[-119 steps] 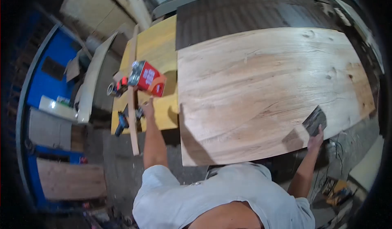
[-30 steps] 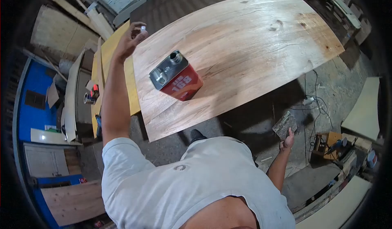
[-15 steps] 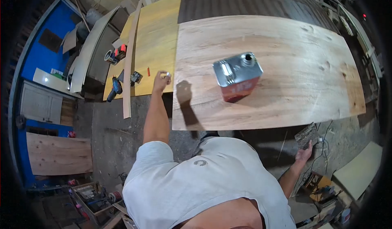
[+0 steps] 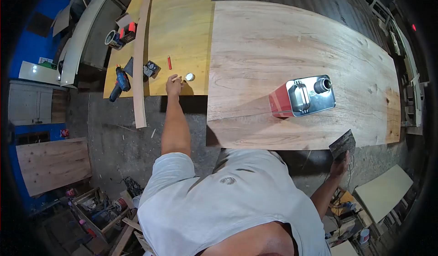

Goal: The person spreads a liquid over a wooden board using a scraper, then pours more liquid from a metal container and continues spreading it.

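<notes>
My left hand [image 4: 174, 86] is over the front edge of the yellow board [image 4: 189, 32], fingers stretched out and apart. Just beyond its fingertips a small round white cap [image 4: 190, 77] lies on the yellow surface. My right hand [image 4: 339, 166] grips a dark, speckled rectangular flat piece [image 4: 342, 145] by its lower edge, at the front right of the plywood sheet [image 4: 255, 50]. On that sheet stands a red metal can [image 4: 280, 101] with a silver top, its round spout uncapped.
Left of my left hand are a red marker-like stick [image 4: 169, 63], a small dark box [image 4: 151, 68], a long wooden strip [image 4: 140, 59] and a cordless drill [image 4: 120, 83]. A dark corrugated-looking panel [image 4: 292, 2] lies behind the plywood. An open tool crate [image 4: 102, 210] sits lower left.
The cap has left my left hand and now lies on the yellow board. My right hand has raised the dark piece to the plywood's edge. The view has shifted.
</notes>
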The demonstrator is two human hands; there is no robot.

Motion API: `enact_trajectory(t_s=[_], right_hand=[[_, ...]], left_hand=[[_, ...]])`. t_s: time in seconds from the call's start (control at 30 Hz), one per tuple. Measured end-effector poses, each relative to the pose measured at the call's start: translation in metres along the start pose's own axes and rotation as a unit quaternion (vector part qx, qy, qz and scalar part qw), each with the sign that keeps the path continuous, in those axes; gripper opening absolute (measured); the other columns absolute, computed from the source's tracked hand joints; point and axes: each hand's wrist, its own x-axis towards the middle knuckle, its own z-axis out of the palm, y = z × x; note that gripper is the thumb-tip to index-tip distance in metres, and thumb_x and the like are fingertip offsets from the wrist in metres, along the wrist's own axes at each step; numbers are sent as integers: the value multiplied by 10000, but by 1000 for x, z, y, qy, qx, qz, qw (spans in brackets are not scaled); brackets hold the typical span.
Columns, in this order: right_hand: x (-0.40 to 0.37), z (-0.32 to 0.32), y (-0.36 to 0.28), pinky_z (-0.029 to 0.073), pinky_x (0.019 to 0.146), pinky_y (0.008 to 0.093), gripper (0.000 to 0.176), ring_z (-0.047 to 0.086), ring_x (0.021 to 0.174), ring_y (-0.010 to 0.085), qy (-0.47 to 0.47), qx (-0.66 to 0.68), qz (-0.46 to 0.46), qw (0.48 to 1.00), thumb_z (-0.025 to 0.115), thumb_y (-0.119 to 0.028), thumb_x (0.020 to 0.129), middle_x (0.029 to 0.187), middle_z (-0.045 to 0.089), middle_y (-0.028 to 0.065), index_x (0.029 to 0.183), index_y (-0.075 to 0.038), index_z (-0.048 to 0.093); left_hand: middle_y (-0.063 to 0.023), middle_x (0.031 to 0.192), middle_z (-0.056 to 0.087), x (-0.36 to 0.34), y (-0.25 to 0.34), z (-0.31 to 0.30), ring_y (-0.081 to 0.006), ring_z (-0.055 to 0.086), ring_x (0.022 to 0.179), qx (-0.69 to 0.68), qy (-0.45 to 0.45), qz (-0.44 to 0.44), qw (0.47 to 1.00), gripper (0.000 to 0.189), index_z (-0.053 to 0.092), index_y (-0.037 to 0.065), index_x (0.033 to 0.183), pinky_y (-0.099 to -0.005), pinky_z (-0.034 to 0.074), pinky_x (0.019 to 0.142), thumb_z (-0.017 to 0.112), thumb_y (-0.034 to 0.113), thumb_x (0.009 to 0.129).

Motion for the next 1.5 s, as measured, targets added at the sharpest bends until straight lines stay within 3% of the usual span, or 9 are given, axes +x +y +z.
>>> enact_trajectory(t_s=[0.07, 0.17, 0.27, 0.53, 0.6, 0.7, 0.8, 0.97, 1.5], right_hand=[[-8, -2, 4, 423, 957, 385, 372, 543, 1089, 258, -77, 19, -39, 996, 482, -179, 919, 1228, 547, 130, 1250, -10, 486], [-10, 24, -8, 425, 945, 360, 337, 535, 1096, 247, 109, 11, 82, 991, 477, -181, 918, 1196, 575, 101, 1218, -34, 521], [-12, 26, -9, 393, 972, 351, 307, 543, 1088, 226, 111, 17, 52, 992, 461, -185, 934, 1180, 590, 86, 1191, -33, 538], [-55, -53, -18, 396, 947, 358, 400, 533, 1094, 252, 267, -64, 8, 962, 501, -258, 908, 1199, 575, 86, 1223, -13, 523], [-83, -100, -16, 394, 949, 368, 422, 531, 1093, 261, 300, -45, 18, 953, 514, -274, 899, 1196, 574, 92, 1229, -10, 518], [-140, -187, -8, 396, 944, 407, 486, 520, 1098, 293, 362, -24, 22, 932, 537, -277, 886, 1227, 537, 127, 1264, 19, 466], [-205, -266, -8, 402, 937, 403, 491, 533, 1083, 300, 478, 35, 23, 877, 537, -264, 888, 1201, 547, 158, 1253, 55, 459], [-263, -344, -36, 417, 933, 390, 465, 552, 1054, 292, 545, 47, 1, 837, 533, -252, 891, 1162, 575, 152, 1230, 62, 483], [54, -299, -148, 428, 925, 343, 368, 573, 1033, 223, 261, 102, -72, 957, 535, -175, 878, 1139, 597, 84, 1201, 1, 527]], left_hand=[[-98, 921, 622, 8, -1, -11, -167, 612, 755, 74, 50, 93, 992, 278, 564, 34, 1101, -272, 487, 641, 590, 121, 838], [-53, 842, 583, -23, 33, 9, -158, 551, 749, 83, 106, 200, 971, 278, 565, 31, 1072, -291, 458, 687, 624, 138, 822], [-36, 814, 545, -90, 67, 66, -143, 505, 705, 32, -71, 262, 962, 311, 557, 43, 1086, -282, 449, 667, 650, 137, 805], [-251, 1438, 209, -275, 73, 201, -334, 232, 1343, -11, -407, 368, 836, 1406, -34, -8, 1433, -405, 201, 1101, 891, 438, 473], [-219, 1407, 264, -290, 70, 226, -302, 278, 1310, -79, -440, 342, 827, 1344, 21, -21, 1415, -381, 220, 1091, 897, 408, 489], [-93, 1066, 562, -300, 73, 241, -223, 562, 945, -77, -457, 234, 855, 668, 489, -37, 1138, -325, 457, 830, 818, 78, 568], [-101, 1035, 589, -294, 59, 245, -214, 564, 941, -53, -378, 326, 865, 497, 550, -31, 1066, -326, 446, 849, 765, 28, 622], [-157, 1358, 304, -348, 65, 269, -268, 366, 1226, -143, -269, 376, 875, 1132, 104, 42, 1390, -401, 316, 1044, 870, 165, 566], [-114, 1379, 328, -388, 156, 389, -275, 368, 1248, -153, -239, 361, 888, 1084, 198, 65, 1415, -398, 312, 1076, 800, 14, 515]])
